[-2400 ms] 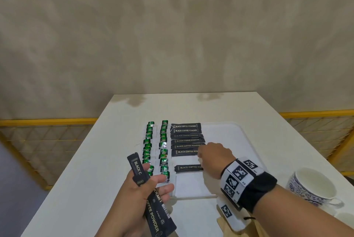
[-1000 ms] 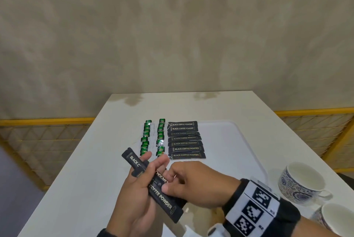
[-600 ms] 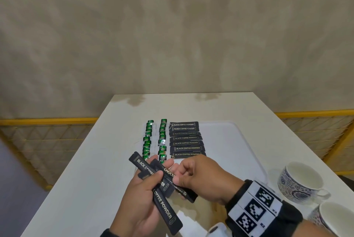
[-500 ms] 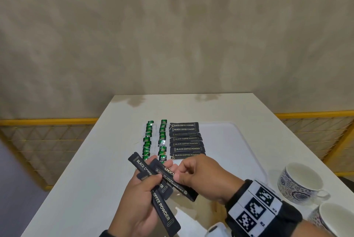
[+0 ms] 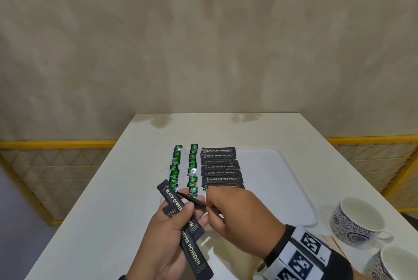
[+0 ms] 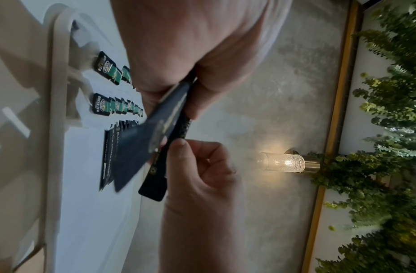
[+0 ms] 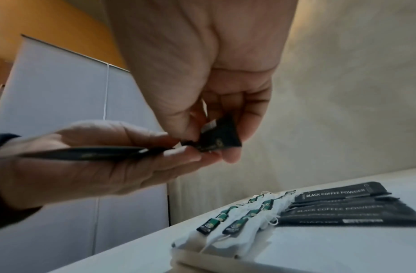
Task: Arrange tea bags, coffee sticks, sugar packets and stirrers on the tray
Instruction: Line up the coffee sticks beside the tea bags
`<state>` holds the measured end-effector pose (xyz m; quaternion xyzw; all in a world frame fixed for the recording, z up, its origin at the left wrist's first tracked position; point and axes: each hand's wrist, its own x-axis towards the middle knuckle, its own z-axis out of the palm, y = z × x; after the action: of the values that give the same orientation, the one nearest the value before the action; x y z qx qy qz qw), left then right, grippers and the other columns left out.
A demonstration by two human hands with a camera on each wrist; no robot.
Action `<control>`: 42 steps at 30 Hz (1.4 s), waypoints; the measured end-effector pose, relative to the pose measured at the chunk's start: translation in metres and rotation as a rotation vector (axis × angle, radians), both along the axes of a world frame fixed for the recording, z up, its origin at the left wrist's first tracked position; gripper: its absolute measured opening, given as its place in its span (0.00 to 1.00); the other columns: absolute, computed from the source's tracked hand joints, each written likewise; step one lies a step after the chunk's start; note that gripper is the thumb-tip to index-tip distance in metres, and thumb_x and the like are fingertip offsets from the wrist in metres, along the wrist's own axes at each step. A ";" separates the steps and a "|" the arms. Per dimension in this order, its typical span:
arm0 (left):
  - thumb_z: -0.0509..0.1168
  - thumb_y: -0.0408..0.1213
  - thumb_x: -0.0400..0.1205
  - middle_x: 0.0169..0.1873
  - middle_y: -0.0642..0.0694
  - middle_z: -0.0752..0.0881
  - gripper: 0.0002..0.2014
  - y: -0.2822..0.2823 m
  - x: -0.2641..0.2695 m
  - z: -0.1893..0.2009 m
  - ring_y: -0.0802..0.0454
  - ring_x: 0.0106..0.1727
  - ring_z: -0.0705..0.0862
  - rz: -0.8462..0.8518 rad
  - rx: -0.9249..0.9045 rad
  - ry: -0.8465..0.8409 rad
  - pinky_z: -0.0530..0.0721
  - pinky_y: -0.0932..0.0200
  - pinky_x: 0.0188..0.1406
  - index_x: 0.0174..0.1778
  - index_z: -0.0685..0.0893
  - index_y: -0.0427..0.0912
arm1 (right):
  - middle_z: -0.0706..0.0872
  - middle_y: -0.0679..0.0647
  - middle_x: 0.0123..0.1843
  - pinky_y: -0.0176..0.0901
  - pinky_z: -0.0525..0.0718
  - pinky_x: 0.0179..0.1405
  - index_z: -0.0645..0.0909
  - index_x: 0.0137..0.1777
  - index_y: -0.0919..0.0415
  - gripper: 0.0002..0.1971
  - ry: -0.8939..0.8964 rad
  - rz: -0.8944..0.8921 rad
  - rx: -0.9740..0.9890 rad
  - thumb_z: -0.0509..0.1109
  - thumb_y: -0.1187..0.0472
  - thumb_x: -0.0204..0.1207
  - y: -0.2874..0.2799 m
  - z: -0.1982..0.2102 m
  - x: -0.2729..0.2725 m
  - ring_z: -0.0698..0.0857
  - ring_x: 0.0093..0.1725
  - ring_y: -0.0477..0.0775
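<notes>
Near the front edge of the white tray (image 5: 282,166), my left hand (image 5: 187,212) grips a small bundle of black coffee sticks (image 5: 190,241). My right hand (image 5: 210,205) pinches the end of one coffee stick (image 5: 192,200) from that bundle, just above the left fingers. In the right wrist view the pinched stick end (image 7: 218,140) shows between thumb and fingers. On the tray lie two columns of tea bags with green tags (image 5: 183,166) and a column of several black coffee sticks (image 5: 221,166) beside them.
Two blue-patterned white cups (image 5: 357,223) (image 5: 393,264) stand on the white table (image 5: 101,212) right of the tray. The tray's right half is bare. A yellow mesh fence (image 5: 56,166) runs beyond the table's sides.
My right hand left the tray's coffee column, came back to the left hand and took hold of one stick, which is now drawn partly out of the bundle and turned edge-on.
</notes>
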<state>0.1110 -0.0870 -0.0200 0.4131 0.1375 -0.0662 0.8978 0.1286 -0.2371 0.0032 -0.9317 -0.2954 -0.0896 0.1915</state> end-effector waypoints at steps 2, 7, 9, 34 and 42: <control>0.58 0.19 0.81 0.44 0.28 0.88 0.14 0.001 0.001 0.001 0.35 0.41 0.88 0.008 -0.016 -0.025 0.90 0.43 0.40 0.60 0.80 0.33 | 0.81 0.49 0.41 0.42 0.76 0.33 0.73 0.42 0.50 0.05 0.030 0.053 0.002 0.58 0.52 0.76 0.002 0.000 0.000 0.80 0.39 0.49; 0.60 0.19 0.79 0.42 0.26 0.88 0.11 0.001 0.002 -0.002 0.34 0.39 0.87 0.044 0.011 0.000 0.88 0.42 0.43 0.54 0.82 0.28 | 0.77 0.40 0.46 0.22 0.69 0.44 0.84 0.41 0.53 0.04 0.184 0.036 0.198 0.75 0.55 0.75 -0.002 0.002 0.004 0.74 0.46 0.21; 0.61 0.18 0.80 0.34 0.27 0.86 0.09 -0.001 0.003 -0.005 0.34 0.38 0.85 0.096 0.042 0.030 0.89 0.47 0.40 0.54 0.81 0.24 | 0.77 0.37 0.41 0.23 0.69 0.40 0.82 0.42 0.48 0.05 0.219 -0.031 0.237 0.76 0.58 0.73 -0.004 0.002 0.005 0.75 0.41 0.28; 0.61 0.21 0.82 0.47 0.29 0.87 0.05 0.001 0.005 -0.005 0.35 0.44 0.91 0.208 0.008 0.078 0.89 0.44 0.41 0.51 0.79 0.29 | 0.79 0.49 0.57 0.45 0.76 0.58 0.76 0.54 0.47 0.05 0.461 -0.435 -0.169 0.64 0.57 0.81 -0.034 -0.022 0.058 0.75 0.61 0.54; 0.61 0.22 0.82 0.47 0.32 0.89 0.06 0.002 0.005 -0.004 0.36 0.44 0.91 0.199 0.021 0.096 0.89 0.44 0.47 0.53 0.79 0.30 | 0.73 0.58 0.61 0.50 0.77 0.55 0.78 0.62 0.58 0.14 0.431 -0.258 -0.516 0.57 0.65 0.81 -0.016 -0.028 0.029 0.75 0.57 0.58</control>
<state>0.1165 -0.0849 -0.0239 0.4034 0.2213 0.0050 0.8879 0.1576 -0.2527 -0.0247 -0.9765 -0.1412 0.1629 -0.0050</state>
